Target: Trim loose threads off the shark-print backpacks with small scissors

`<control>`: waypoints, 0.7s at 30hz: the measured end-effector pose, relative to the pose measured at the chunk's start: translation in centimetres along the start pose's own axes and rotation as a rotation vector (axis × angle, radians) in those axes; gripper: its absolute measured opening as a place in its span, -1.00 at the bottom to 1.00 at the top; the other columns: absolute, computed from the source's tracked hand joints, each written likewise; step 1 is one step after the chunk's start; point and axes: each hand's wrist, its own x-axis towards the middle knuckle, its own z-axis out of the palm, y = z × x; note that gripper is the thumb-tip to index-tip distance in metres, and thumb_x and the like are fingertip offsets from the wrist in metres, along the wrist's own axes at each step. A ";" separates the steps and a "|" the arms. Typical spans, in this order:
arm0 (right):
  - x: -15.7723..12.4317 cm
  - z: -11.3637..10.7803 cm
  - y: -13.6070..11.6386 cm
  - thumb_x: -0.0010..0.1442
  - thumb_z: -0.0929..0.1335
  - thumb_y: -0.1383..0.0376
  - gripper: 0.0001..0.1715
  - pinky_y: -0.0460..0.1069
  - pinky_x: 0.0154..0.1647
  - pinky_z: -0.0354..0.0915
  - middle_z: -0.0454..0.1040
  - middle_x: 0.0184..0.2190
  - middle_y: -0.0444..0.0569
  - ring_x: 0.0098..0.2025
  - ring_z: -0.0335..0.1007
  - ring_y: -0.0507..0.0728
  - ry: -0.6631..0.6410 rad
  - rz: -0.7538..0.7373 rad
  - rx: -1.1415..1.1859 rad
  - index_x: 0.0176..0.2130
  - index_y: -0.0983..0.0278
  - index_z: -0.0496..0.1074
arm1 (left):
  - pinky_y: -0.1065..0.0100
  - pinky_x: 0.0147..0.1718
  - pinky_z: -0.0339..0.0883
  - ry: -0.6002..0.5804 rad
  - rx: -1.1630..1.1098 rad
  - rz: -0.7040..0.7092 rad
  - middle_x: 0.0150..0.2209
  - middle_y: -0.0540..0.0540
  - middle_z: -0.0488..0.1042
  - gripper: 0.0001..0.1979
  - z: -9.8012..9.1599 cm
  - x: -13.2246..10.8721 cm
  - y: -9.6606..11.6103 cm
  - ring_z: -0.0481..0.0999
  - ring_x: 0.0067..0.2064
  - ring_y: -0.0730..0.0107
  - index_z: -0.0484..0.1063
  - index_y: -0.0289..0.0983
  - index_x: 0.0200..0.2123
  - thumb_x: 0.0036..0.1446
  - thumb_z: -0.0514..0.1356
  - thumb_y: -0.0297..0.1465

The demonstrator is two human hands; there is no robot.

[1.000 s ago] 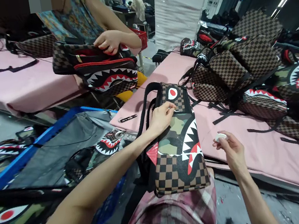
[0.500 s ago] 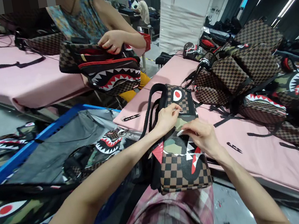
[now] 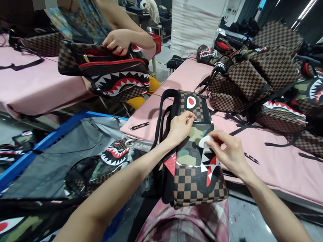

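Note:
A checkered bag (image 3: 187, 188) with a camouflage band, an eye and a toothed shark-mouth print lies tilted across my lap and the pink table's edge. On its upper front rests my left hand (image 3: 182, 128), fingertips pinched near the seam below the eye; whatever is between them is too small to make out. My right hand (image 3: 229, 149) pinches a flat white rounded piece (image 3: 205, 142), held over the camouflage and teeth. The black carry strap (image 3: 160, 115) loops up on the bag's left side.
Thread snips (image 3: 139, 126) lie on the pink table (image 3: 144, 113); a pile of similar bags (image 3: 249, 78) covers its right side. At left stands a blue-rimmed bin (image 3: 43, 150) with bags inside. Across from me, a co-worker's hand (image 3: 118, 42) is in another shark-print bag (image 3: 121, 78).
My right hand has moved slightly right and turned, so more of the white piece shows. My left hand stays at the same spot on the bag. The view has shifted slightly.

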 end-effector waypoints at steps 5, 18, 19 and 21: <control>0.7 0.8 -0.7 0.18 0.23 0.23 -0.78 -0.11 -0.56 0.07 0.33 -0.64 -0.21 -0.63 0.19 -0.02 0.017 0.123 -0.166 -0.24 0.28 0.37 | 0.44 -0.46 0.12 0.010 0.005 -0.009 -0.58 0.04 0.40 -0.80 0.1 0.0 0.2 0.33 -0.51 0.45 0.45 -0.25 -0.29 0.10 0.03 -0.45; 0.3 3.4 -2.1 0.11 0.19 0.36 -0.79 -0.07 -0.54 0.02 0.42 -0.62 -0.11 -0.60 0.31 0.08 -0.161 0.105 -0.401 -0.27 0.29 0.36 | 0.39 -0.36 0.20 -0.036 0.131 -0.014 -0.52 0.00 0.46 -0.79 1.0 -0.4 0.7 0.40 -0.47 0.39 0.45 -0.23 -0.28 0.11 0.03 -0.46; 0.1 3.4 -2.2 0.11 0.20 0.35 -0.80 -0.08 -0.53 0.02 0.41 -0.63 -0.13 -0.61 0.30 0.07 -0.177 0.107 -0.355 -0.27 0.28 0.37 | 0.38 -0.35 0.20 -0.036 0.133 -0.013 -0.49 -0.01 0.48 -0.80 1.0 -0.4 0.7 0.41 -0.45 0.38 0.45 -0.23 -0.28 0.11 0.03 -0.46; -0.1 3.1 -2.2 0.11 0.21 0.34 -0.81 -0.08 -0.53 0.03 0.38 -0.66 -0.16 -0.63 0.27 0.04 -0.182 0.144 -0.252 -0.29 0.27 0.39 | 0.38 -0.35 0.20 -0.034 0.133 -0.013 -0.43 -0.03 0.51 -0.79 1.1 -0.3 0.6 0.43 -0.43 0.37 0.45 -0.23 -0.27 0.12 0.03 -0.46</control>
